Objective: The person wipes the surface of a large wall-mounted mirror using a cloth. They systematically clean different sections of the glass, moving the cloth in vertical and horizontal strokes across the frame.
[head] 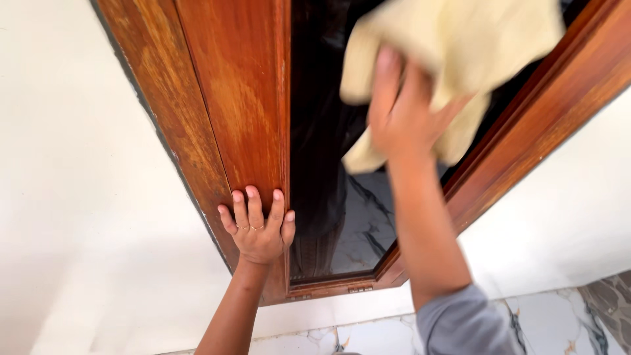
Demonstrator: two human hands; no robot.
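My right hand [402, 108] presses a pale yellow cloth [460, 46] against the dark glass pane [322, 131] of a wooden door; the hand and cloth are blurred by motion. My left hand [258, 227] lies flat with fingers spread on the door's reddish-brown wooden stile [243, 98], low on the left side of the glass. Two thin rings show on its fingers. The glass reflects a dark shape and marbled floor.
The brown wooden door frame [559, 92] runs diagonally on the right. White walls [79, 164] flank the door on both sides. White marbled floor tiles [368, 335] lie below, with a darker marbled tile [614, 302] at the bottom right. A grey sleeve covers my right upper arm.
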